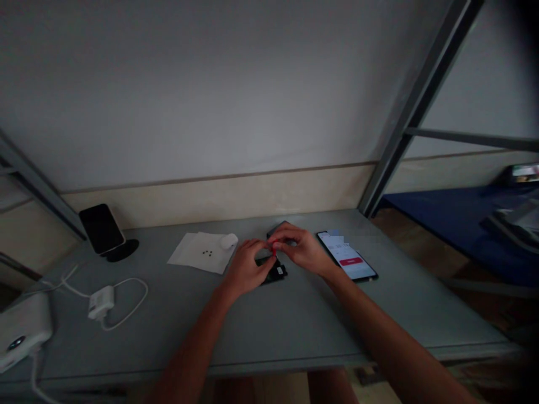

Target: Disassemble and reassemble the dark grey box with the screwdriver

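Note:
My right hand (305,249) pinches a small, slim red tool (274,247) that stands roughly upright. It looks like a short screwdriver, but its tip is hidden. From the other side, the thumb and fingers of my left hand (247,265) close around the lower part of the same tool. Under my fingers lies a flat black device part (275,273) with a small white label, partly covered by my left hand. Behind my right hand a dark box-like object (278,229) shows in part. Several tiny dark pieces, like screws (208,253), lie on white paper (189,252) to the left.
A small white rounded object (228,241) sits on the paper. To the right a phone (347,257) lies with its screen lit. On the left are a phone on a stand (102,229), a white adapter (101,302) with cable and a white box (25,328). Metal posts (415,112) frame the desk.

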